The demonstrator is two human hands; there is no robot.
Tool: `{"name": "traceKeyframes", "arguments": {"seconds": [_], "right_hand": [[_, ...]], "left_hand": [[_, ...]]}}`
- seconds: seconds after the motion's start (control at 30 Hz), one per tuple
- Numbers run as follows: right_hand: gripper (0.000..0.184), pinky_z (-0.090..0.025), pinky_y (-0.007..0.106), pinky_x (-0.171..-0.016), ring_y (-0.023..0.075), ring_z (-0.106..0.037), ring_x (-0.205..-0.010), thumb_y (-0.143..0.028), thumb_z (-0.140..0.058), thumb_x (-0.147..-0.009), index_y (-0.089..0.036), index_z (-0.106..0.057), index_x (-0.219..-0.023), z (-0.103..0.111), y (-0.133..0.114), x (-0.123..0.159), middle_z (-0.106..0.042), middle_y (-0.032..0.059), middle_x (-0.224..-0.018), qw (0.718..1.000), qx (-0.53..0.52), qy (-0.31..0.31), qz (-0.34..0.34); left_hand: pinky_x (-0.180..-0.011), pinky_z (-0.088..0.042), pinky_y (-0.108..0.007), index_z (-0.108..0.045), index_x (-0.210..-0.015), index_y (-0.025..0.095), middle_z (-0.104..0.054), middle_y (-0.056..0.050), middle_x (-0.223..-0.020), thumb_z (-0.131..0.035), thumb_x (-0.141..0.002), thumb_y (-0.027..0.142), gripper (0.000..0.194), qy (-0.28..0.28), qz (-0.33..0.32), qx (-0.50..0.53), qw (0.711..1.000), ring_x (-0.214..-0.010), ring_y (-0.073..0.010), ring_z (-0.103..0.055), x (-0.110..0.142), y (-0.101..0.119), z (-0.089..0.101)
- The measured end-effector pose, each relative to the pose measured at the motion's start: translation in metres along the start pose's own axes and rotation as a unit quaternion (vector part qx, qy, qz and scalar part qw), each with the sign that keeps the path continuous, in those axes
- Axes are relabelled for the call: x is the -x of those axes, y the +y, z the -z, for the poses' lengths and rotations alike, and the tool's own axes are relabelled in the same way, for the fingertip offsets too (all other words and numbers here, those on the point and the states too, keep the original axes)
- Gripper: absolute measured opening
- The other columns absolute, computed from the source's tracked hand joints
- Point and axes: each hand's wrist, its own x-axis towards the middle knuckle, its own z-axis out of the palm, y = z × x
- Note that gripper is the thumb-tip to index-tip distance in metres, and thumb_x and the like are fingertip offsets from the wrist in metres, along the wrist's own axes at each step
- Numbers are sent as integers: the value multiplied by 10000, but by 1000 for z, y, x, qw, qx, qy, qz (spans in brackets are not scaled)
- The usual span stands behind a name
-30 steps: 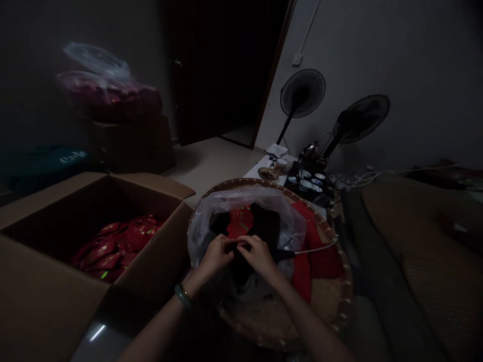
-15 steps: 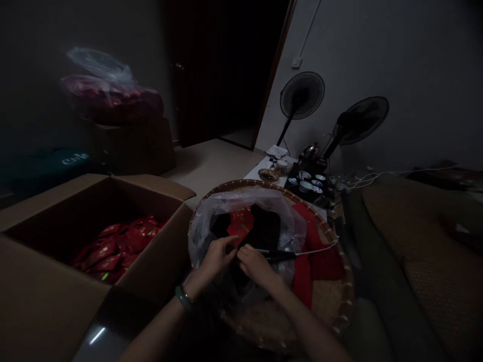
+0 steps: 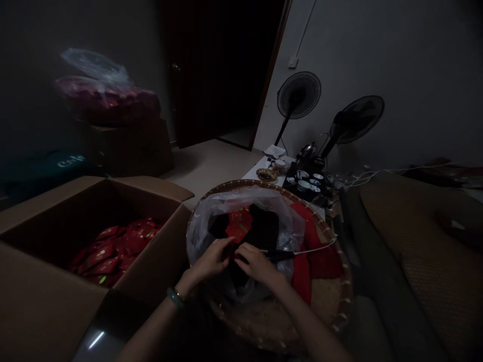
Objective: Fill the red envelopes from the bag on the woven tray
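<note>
My left hand, with a green bangle at the wrist, and my right hand face each other over a round woven basket. Their fingers are curled at a small dark red thing between them, too dim to name. Beneath them a clear plastic bag lies opened out, with black cloth and a red printed piece in it. Just beyond my right hand is a slim black-handled tool on a white cord; whether the hand touches it is unclear. Red cloth lies in the basket's right side.
On the left stands an open cardboard box with red packets inside. Behind it, a full plastic bag rests on another box. Cups on a black tray and two fans are beyond the basket.
My hands have drawn slightly apart at the fingertips, which were pinched close together. The view has shifted a little, so the surroundings sit slightly further left.
</note>
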Motion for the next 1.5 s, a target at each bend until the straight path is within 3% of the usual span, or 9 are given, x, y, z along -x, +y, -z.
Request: {"name": "traceKeyframes", "arguments": {"seconds": [0.13,0.3,0.4,0.57,0.8,1.0,1.3,1.5], "right_hand": [[209,-477,306,-780,170,-557,-887,-123,-532,-785,-190,-533,-983,-2,0,1,-545,57,-970,1000,-12,5,-17],[368,-475,331,-804,183,-548,-924,-139,-541,-778,-202,-442,-1126,-3,0,1,-535,61,-1015,998,-30,24,-47],[415,-470,320,-820,174,-549,-937,-137,-534,-784,-235,-430,-1174,-2,-1,-1,-517,55,-1045,999,-16,0,-35],[294,-473,305,-784,171,-559,-910,-55,-500,-760,-197,-491,-1018,-5,-2,-5,-531,46,-982,999,11,-4,-53],[195,-479,286,-737,161,-568,-852,-102,-532,-772,-188,-501,-944,-9,1,-6,-528,34,-943,998,34,14,-49],[125,-476,287,-744,160,-564,-834,-159,-543,-797,-197,-561,-915,-6,0,-5,-539,41,-934,997,81,-1,-3],[109,-476,298,-758,164,-532,-831,-109,-497,-813,-183,-564,-858,-11,3,-4,-556,42,-866,997,68,21,26],[124,-475,305,-771,174,-520,-875,-89,-510,-788,-183,-575,-834,-10,-4,-4,-548,53,-909,996,82,21,39]], "left_hand": [[-848,-436,-316,-528,-1149,187,-620,-73,-1053,-517,-754,166,395,-15,31,10,999,-953,-187,-557,0,-4,0],[-820,-444,-309,-461,-1217,183,-626,-76,-1021,-519,-761,180,460,-17,47,19,999,-915,-184,-574,-2,-3,1],[-829,-441,-307,-447,-1229,193,-618,-74,-1043,-518,-773,213,462,-6,56,31,998,-930,-182,-570,-1,-3,0],[-802,-453,-277,-534,-1142,203,-645,-55,-992,-546,-766,267,381,25,89,58,994,-890,-174,-588,-4,2,-1],[-723,-461,-239,-605,-989,166,-669,-38,-888,-523,-682,109,323,31,117,73,990,-799,-146,-604,-9,-1,-5],[-648,-440,-227,-621,-912,155,-641,-9,-760,-492,-622,48,335,57,157,8,986,-699,-128,-577,-12,-7,-3],[-632,-418,-242,-656,-816,165,-663,-27,-770,-533,-646,68,230,19,154,-96,983,-688,-150,-583,-18,4,6],[-723,-429,-264,-564,-1113,176,-647,-47,-852,-452,-669,-3,491,12,61,-103,993,-793,-165,-556,-21,6,2]]}}
